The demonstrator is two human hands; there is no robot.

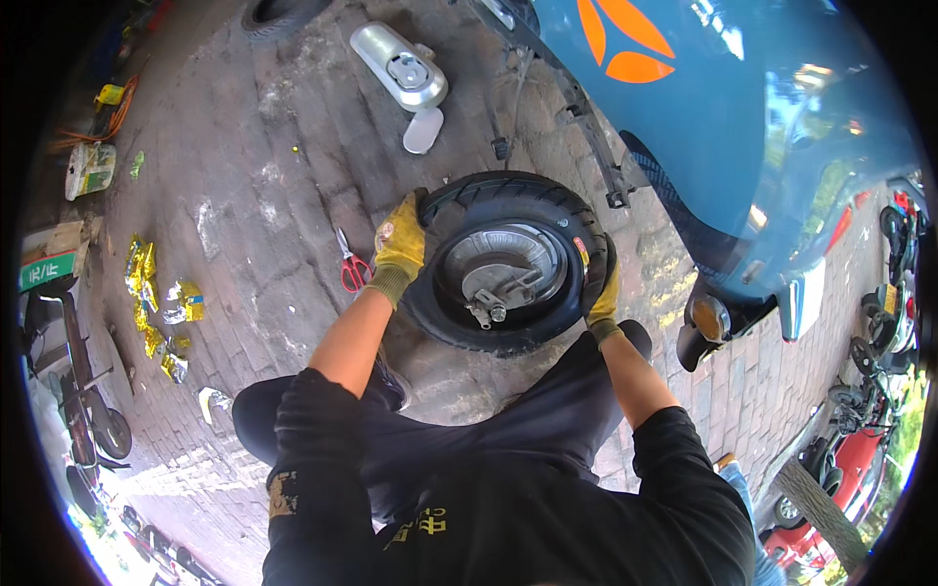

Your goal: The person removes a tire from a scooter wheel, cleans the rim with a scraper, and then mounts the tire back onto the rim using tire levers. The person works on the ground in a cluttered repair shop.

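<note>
A black scooter tyre (523,340) stands tilted on the paving between my knees, with a grey metal wheel hub and brake parts (503,269) inside it. My left hand (401,236), in a yellow work glove, is closed on the tyre's left edge. On the opposite side, my right hand (607,299) in the same kind of glove grips the right edge, its fingers mostly hidden by the rubber. Red-handled scissors (354,272) lie on the ground just left of my left hand.
A blue scooter body (703,117) looms at the upper right. Ahead lies a silver oblong casing (396,66) with an oval lid, and beyond it another tyre (281,17). Yellow foil wrappers (143,272) litter the left, near a white bucket (90,171). A tree trunk (821,508) stands right.
</note>
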